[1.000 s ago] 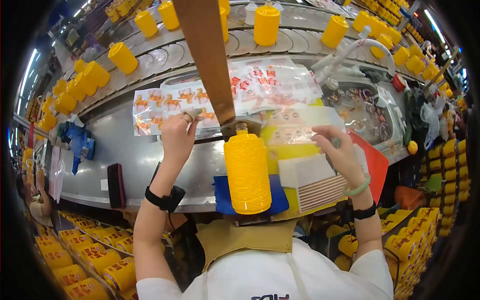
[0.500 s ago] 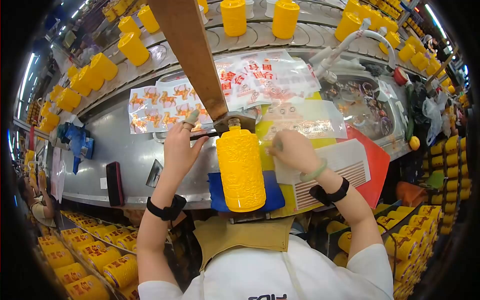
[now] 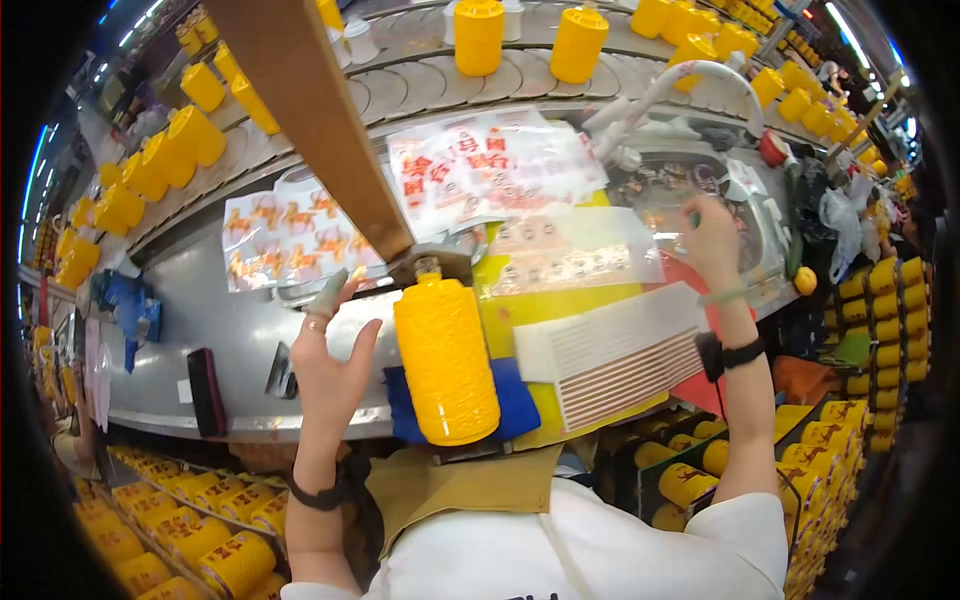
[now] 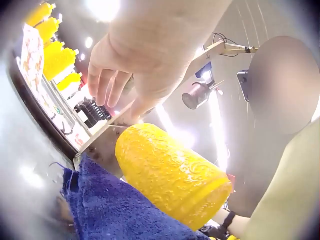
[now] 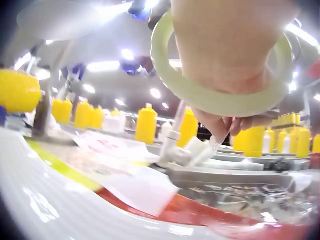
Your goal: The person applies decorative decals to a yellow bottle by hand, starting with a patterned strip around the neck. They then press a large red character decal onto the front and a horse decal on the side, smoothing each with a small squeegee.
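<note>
A yellow embossed bottle (image 3: 445, 360) (image 4: 170, 172) lies tilted, its neck at a metal fitting (image 3: 430, 262), above a blue cloth (image 3: 515, 395) (image 4: 115, 207). Left of the bottle is my left hand (image 3: 332, 370) (image 4: 142, 60), fingers extended, thumb apart, holding nothing visible; a pale cover sits on one fingertip. My right hand (image 3: 712, 245) (image 5: 225, 75) is above the basin (image 3: 650, 185) at the right, fingers bent together, with a small clear piece (image 5: 215, 144) at the fingertips. Printed sheets (image 3: 290, 235) and a clear sheet (image 3: 575, 250) lie behind the bottle.
A wooden bar (image 3: 305, 120) slants over the bench to the fitting. A striped sheet (image 3: 620, 355) lies right of the bottle, a phone (image 3: 207, 392) far left. A white faucet (image 3: 690, 72) arches over the basin. Yellow bottles (image 3: 478, 38) stand on the conveyor behind.
My right hand has moved from beside the bottle across to the basin. The left hand has shifted lower beside the bottle. The head view has turned, and the bottles on the conveyor stand elsewhere.
</note>
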Motion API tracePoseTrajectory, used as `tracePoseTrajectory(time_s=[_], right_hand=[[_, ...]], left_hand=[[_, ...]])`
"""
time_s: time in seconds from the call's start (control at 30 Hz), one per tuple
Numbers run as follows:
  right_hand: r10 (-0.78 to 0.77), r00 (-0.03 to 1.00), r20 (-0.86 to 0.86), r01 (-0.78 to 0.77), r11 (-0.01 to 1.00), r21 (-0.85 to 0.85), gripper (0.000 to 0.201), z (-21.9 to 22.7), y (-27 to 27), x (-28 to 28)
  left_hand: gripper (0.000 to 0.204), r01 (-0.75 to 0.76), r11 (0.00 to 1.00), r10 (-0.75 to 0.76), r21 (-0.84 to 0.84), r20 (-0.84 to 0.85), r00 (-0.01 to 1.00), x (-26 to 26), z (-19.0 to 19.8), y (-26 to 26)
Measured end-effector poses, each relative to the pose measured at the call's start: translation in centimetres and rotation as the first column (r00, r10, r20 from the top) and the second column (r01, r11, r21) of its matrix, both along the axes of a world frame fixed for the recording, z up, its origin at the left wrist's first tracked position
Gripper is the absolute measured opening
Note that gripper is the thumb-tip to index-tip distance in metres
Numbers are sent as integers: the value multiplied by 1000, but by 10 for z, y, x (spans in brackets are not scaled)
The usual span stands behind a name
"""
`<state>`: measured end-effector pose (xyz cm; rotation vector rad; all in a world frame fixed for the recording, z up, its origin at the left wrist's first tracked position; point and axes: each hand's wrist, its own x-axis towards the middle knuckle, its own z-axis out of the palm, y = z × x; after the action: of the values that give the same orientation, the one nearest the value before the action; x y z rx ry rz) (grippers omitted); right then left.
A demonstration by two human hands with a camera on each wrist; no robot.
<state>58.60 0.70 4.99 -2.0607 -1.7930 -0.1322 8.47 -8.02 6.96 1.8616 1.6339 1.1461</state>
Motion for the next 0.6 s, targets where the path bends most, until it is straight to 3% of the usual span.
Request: tracePoseTrajectory(time_s=[0.03,0.07,0.13,0.2,0.23,0.27,0.3,0.33,0.4,0.43,0.5,0.6], right_hand=[[-118,976,184,111,993,48,19,0,6,21],[-125,974,189,117,992,55,19,-7,10,42],[-127,884,451,171,984,-59,19,-33,22,82],[-107,853,511,170,982,-79,22,-56,31,104],[-55,882,468,240,907,-346,23,-61,35,110],[-16,911,412,279,760,-587,25,-65,39,117],[7,919,395,254,753,-606,24,-60,40,114],[16,919,394,246,757,-606,24,-56,47,108],[-19,866,500,229,904,-362,25,-39,58,85],[20,872,489,195,901,-386,23,-11,58,55],[140,858,494,-19,970,-242,18,-9,71,33],[264,938,223,-196,938,-285,17,-7,91,-18]], left_hand=[[62,11,1000,-10,-12,28,1000,2,-2,-2],[62,17,1000,-17,-6,34,999,6,-2,-3],[58,36,998,-28,-51,149,988,16,0,-5],[56,37,999,-31,-38,139,990,20,-4,-4],[54,45,998,-34,-54,181,983,23,-3,-5],[53,50,996,-33,-70,221,975,25,-1,-6],[52,53,996,-39,-71,190,981,27,4,-8],[52,43,997,-29,-69,189,982,28,3,-9],[52,58,993,-23,-107,298,954,31,3,-11],[52,56,992,-21,-109,295,955,33,1,-12],[52,79,989,-27,-126,369,929,36,-4,-12],[52,61,990,-15,-127,336,942,39,-2,-14]])
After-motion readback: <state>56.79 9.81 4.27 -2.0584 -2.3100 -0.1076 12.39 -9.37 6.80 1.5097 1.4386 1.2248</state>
